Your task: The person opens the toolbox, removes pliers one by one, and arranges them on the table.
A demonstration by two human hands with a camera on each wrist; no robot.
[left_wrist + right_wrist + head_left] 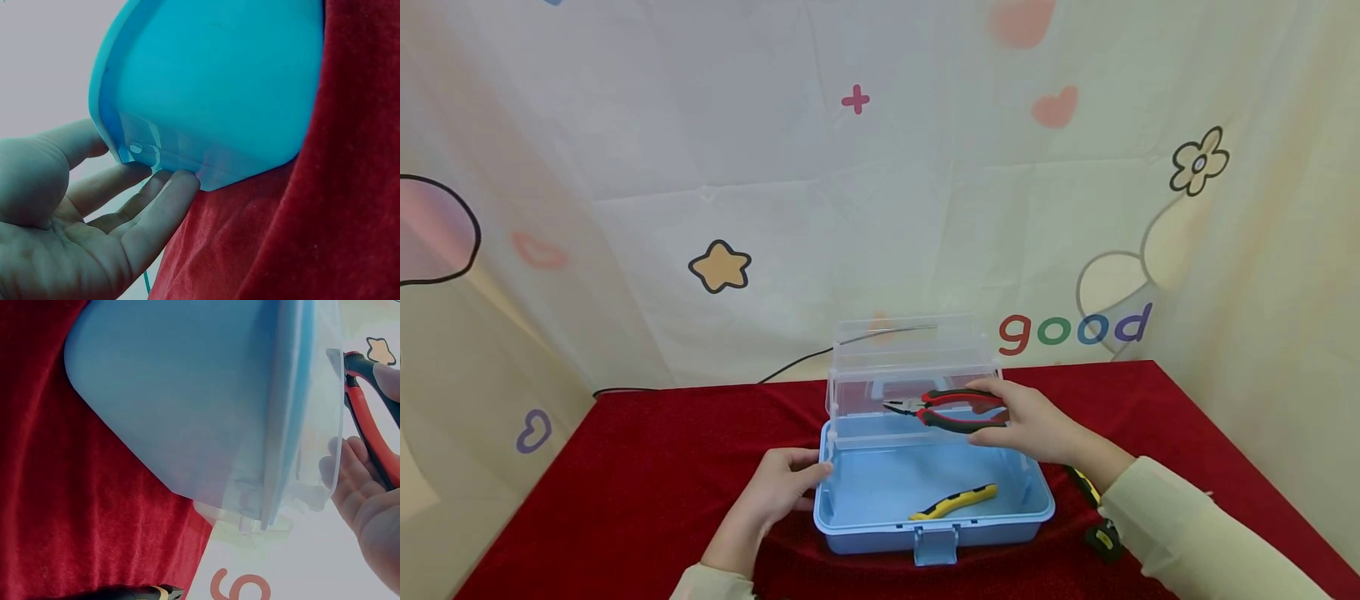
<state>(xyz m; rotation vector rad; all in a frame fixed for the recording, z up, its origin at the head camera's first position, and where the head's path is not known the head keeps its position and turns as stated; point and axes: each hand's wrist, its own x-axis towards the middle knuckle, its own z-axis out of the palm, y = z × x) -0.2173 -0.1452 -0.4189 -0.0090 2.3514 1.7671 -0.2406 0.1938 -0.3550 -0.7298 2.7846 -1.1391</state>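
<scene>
A light blue toolbox (pixel 887 546) stands on the red cloth with its clear lid (pixel 917 367) raised at the back. My left hand (pixel 781 483) holds the box's left end, thumb at the rim; in the left wrist view its fingertips (pixel 184 180) touch the outer wall. Above the box my right hand (pixel 1026 421) grips pliers (pixel 955 411) with red and black handles, their metal nose pointing left. Part of these pliers also shows beyond the lid in the right wrist view. Inside the box, near the front wall, lies a curved yellow and black tool (pixel 957 502).
To the right of the box, a yellow and black tool (pixel 1084 485) lies partly hidden by my right sleeve, with a small dark item (pixel 1105 540) close by. A patterned curtain (pixel 880 208) hangs behind the table. A thin black cable (pixel 797 362) runs along the back.
</scene>
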